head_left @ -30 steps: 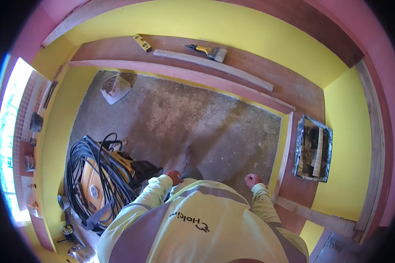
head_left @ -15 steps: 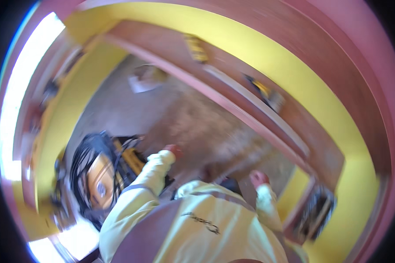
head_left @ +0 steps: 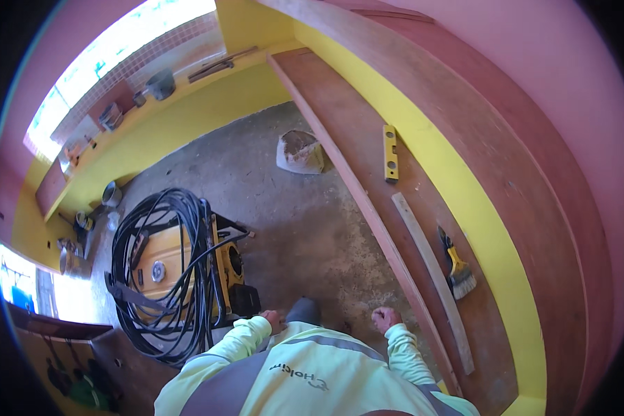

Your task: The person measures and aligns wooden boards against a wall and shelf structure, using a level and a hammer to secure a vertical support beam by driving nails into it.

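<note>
Two hands: both are seen low in the head view, above the pale yellow sleeves, and nothing is held in either.
Left hand (head_left: 273, 320): fingers are curled loosely and empty; it is held just beside the black box at the foot of the yellow machine (head_left: 180, 267).
Right hand (head_left: 385, 319): fingers are closed into a fist with nothing in them; it is held over the bare floor (head_left: 305, 208), near the plank edge (head_left: 357, 187).
Shoe (head_left: 303, 310): a grey toe is seen between the two hands, on the floor.
Machine: it is wrapped in a thick coil of black cable (head_left: 152, 236) and stands on the floor to the left.
Sack (head_left: 299, 151): a grey open sack is set on the floor against the plank edge, well apart from the hands.
Counter (head_left: 367, 132): a long brown board along the yellow wall (head_left: 464, 187).
Level (head_left: 390, 153): a yellow one is laid on the counter.
Batten (head_left: 433, 277): a pale strip of wood is laid lengthwise on the counter.
Brush (head_left: 456, 267): it is laid just beside the batten, bristles toward the near end.
</note>
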The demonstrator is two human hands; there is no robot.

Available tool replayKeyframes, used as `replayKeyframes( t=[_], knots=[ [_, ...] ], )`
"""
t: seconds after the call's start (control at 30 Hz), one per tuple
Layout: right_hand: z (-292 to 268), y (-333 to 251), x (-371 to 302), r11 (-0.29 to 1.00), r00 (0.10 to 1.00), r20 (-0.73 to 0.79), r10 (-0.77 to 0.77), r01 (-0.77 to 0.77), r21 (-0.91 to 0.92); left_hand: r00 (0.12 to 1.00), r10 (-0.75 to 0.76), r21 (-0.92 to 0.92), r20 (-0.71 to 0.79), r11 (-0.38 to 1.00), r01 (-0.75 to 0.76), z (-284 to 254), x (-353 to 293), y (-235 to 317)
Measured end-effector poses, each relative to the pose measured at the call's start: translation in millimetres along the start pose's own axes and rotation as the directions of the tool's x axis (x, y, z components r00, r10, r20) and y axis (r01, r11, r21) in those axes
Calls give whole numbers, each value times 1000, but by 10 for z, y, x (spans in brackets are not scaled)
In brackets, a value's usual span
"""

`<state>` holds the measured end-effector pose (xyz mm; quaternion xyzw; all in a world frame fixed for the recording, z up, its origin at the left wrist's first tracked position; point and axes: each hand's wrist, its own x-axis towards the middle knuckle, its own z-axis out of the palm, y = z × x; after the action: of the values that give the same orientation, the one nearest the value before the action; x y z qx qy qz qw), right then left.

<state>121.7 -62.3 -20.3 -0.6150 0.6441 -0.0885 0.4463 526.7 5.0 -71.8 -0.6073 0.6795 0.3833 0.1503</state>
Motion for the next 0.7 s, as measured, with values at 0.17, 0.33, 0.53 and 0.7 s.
replayKeyframes(
  t=[0.17, 0.33, 0.53, 0.7],
  knots=[
    [-205, -739, 842, 982, 987, 50, -155, 159, -101, 991, 47, -161, -125, 985, -67, -394, 236, -51],
    [80, -1781, 1782, 932, 935, 177, -308, 334, -143, 956, 5, -471, -295, 869, -150, -1545, 340, -46],
    [361, -3009, 2800, 860, 817, 475, -327, 466, -209, 930, -101, -610, -353, 778, -147, -2741, 537, -770],
    [354, -3703, 3619, 845, 822, 427, -376, 493, -205, 875, -334, -774, -350, 630, -69, -3548, 518, -1519]
  ],
)
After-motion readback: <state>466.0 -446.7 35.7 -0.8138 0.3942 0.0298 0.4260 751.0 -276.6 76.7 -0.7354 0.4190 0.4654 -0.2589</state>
